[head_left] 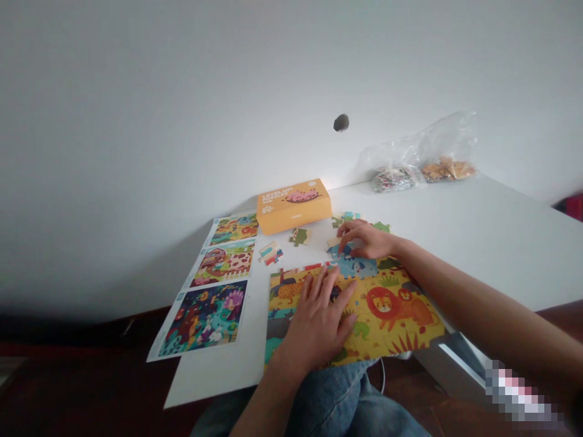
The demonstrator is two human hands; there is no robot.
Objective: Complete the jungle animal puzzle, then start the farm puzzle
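A partly joined jigsaw puzzle (401, 291) with lions, a leopard and an elephant lies at the near edge of the white table. My left hand (319, 318) rests palm down on it, fingers spread. Just beyond the puzzle's far edge, my right hand (367, 238) has its fingers bent and pinched on a blue and beige puzzle piece (334, 245), which it partly covers. Loose around it are a green and beige piece (300, 237), a red, white and blue piece (271, 254), and several more pieces behind the right hand, partly hidden.
An orange puzzle box (294, 206) stands against the wall. Left of the puzzle lies a sheet with three printed pictures (228, 261). Farther right are clear bags of puzzle pieces (396, 178). The wall has a round hole (341, 122). My knees are under the table edge.
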